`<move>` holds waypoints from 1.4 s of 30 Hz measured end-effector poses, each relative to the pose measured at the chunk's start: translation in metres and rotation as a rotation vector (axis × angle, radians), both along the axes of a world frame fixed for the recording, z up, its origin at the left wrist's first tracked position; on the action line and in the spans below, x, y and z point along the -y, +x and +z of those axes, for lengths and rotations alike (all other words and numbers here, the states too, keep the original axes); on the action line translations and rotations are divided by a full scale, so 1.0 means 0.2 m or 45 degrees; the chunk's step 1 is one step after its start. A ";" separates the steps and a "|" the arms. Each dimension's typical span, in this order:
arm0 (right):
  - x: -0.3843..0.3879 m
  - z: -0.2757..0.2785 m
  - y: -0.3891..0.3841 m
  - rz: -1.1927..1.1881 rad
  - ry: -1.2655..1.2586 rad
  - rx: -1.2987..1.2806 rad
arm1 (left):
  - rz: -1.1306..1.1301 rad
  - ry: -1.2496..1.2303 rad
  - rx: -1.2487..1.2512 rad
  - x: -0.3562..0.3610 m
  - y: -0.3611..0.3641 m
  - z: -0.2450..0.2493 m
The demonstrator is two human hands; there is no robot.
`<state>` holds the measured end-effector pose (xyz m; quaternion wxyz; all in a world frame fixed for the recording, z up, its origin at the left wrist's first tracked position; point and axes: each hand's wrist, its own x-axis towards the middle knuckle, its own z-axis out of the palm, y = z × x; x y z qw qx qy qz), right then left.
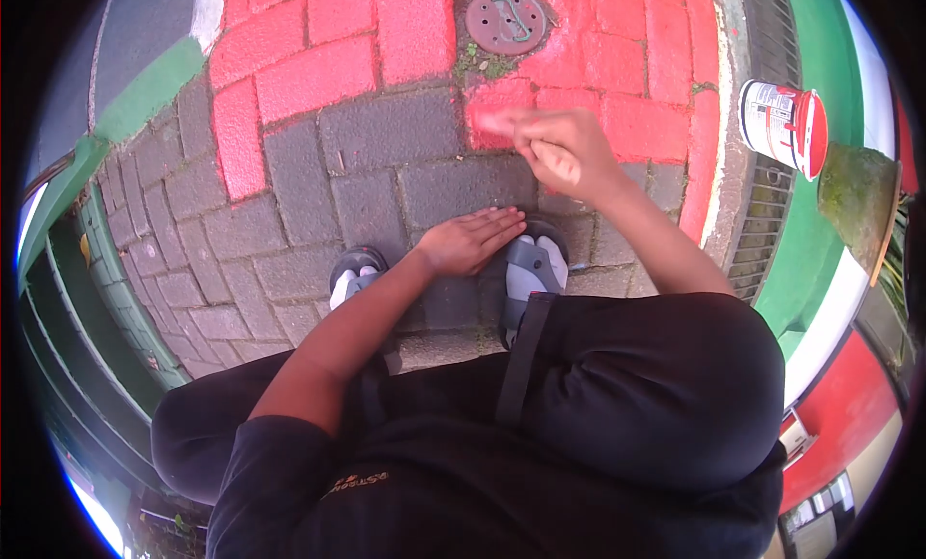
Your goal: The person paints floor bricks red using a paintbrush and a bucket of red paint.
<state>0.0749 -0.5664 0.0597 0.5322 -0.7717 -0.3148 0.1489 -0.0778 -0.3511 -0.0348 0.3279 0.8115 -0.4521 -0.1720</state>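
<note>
My right hand (pixel 567 156) is closed around a paintbrush (pixel 498 123), whose bristle end is blurred and points left over the border of the red-painted paving blocks (pixel 627 120). Below it, my left hand (pixel 473 241) reaches across with its fingers straight and close together, low over the bare grey blocks (pixel 453 188). Its fingertips look reddish and lie right by the sandal (pixel 532 267) on my right foot. Another sandal (pixel 355 272) shows beside my left forearm.
A round drain cover (pixel 505 21) sits among the red blocks ahead. To the right, a paint bucket (pixel 783 128) stands past a metal drain grate (pixel 762 212), near a mossy pot (pixel 857 204). Green steps (pixel 87 318) rise at the left.
</note>
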 end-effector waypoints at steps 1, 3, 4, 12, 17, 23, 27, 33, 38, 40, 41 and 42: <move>0.02 0.00 0.00 -0.024 -0.134 0.015 | 0.007 -0.006 -0.002 0.00 0.00 0.00; 0.09 -0.02 0.00 -0.049 -0.270 0.025 | 0.007 0.008 0.008 0.00 0.00 -0.01; 0.15 -0.04 -0.02 0.012 -0.201 -0.054 | -0.002 0.006 0.004 0.00 0.00 -0.01; 0.43 0.05 -0.25 -0.395 -0.300 -0.929 | 0.006 -0.002 0.068 0.01 0.01 0.01; 0.55 0.06 -0.35 0.060 -0.286 -0.305 | 0.017 -0.010 0.061 0.01 0.02 0.02; 0.46 -0.06 0.04 -0.149 -0.242 -0.384 | 0.062 -0.016 0.060 0.02 0.01 0.05; 0.51 -0.12 0.09 -0.312 -0.118 0.088 | 0.164 -0.038 0.098 0.00 0.00 0.04; 0.69 0.01 -0.38 0.164 -0.242 -0.313 | 0.151 0.011 0.087 -0.01 0.05 0.06; 1.29 0.26 -0.22 -1.271 -0.396 0.615 | 0.070 0.168 0.144 0.00 0.15 0.07; 1.49 0.67 -0.11 -1.811 0.278 0.078 | -0.011 0.221 0.160 -0.01 0.16 0.08; 1.60 0.75 -0.05 -1.904 0.456 0.237 | -0.053 0.286 0.152 -0.02 0.17 0.08; 1.73 0.80 0.03 -1.980 0.634 0.397 | -0.062 0.276 0.180 -0.02 0.17 0.08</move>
